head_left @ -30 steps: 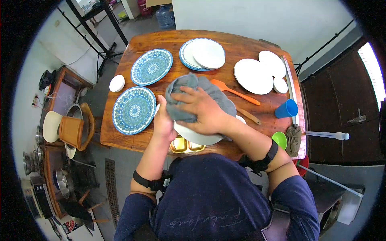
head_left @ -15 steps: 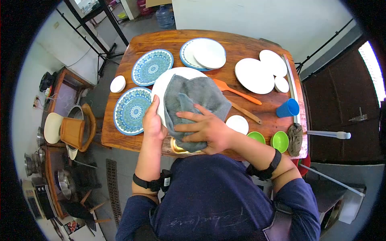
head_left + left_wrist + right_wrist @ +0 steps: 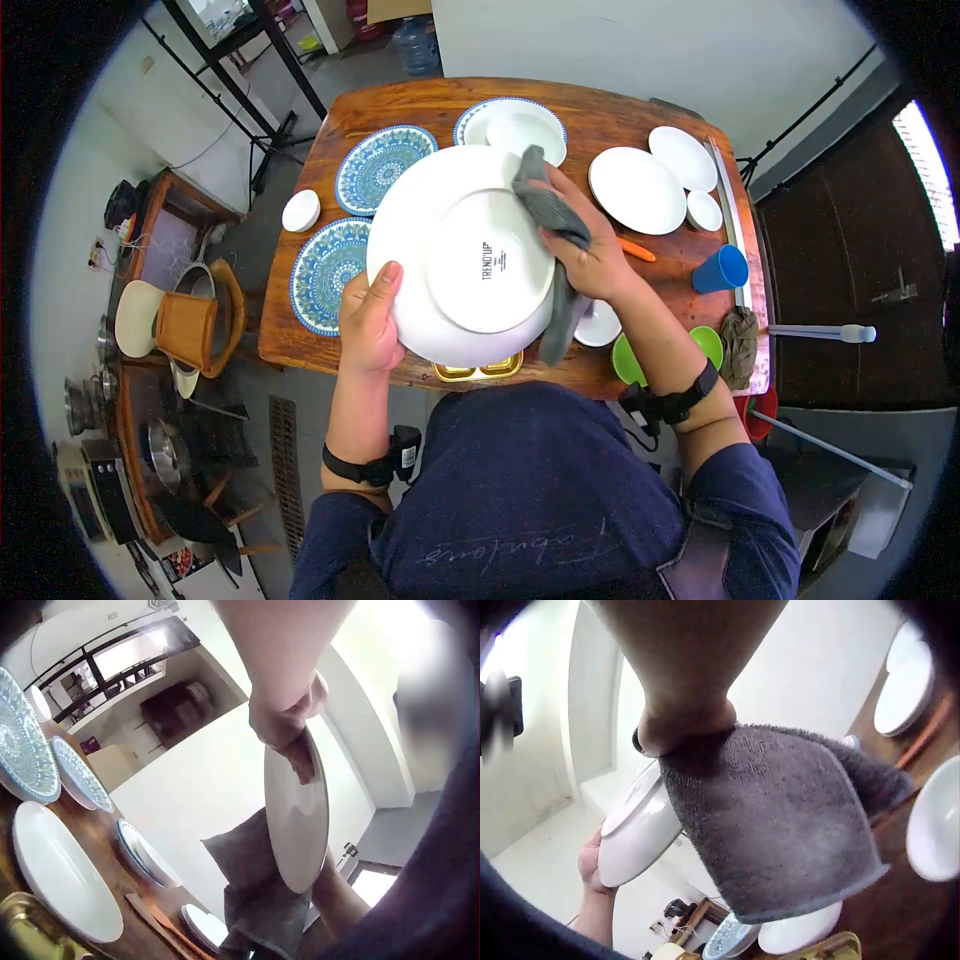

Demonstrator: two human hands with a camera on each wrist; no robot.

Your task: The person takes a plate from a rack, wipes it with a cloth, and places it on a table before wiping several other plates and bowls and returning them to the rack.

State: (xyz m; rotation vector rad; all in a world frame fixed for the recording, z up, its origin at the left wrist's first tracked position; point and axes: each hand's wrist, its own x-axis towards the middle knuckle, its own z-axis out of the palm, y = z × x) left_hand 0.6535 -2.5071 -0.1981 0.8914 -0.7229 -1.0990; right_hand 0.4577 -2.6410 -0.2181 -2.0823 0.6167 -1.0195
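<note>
A large white plate [image 3: 415, 215] is raised over the table, tilted, its underside with printed lettering facing the head camera. My left hand [image 3: 371, 318] grips the plate's left edge, thumb lying on the underside. At the opposite rim my right hand [image 3: 590, 245] holds a bunched grey cloth [image 3: 562, 215] against the plate. In the right wrist view the cloth [image 3: 772, 825] hangs down wide from the hand, beside the plate [image 3: 641, 836]. From the left wrist the plate [image 3: 295, 825] shows nearly edge-on, with the cloth behind it.
Blue patterned plates [image 3: 330, 275] lie on the wooden table's left side. White plates [image 3: 635, 190] lie at the far right. A blue cup [image 3: 720, 270], green bowls [image 3: 707, 345] and a crumpled brownish cloth [image 3: 740, 345] are at the right edge. A gold tray [image 3: 480, 370] is partly hidden below the raised plate.
The grey cloth went from lying spread over the plate under my right hand to bunched at its right rim. The plate's printed underside has come into view. My left hand keeps its grip.
</note>
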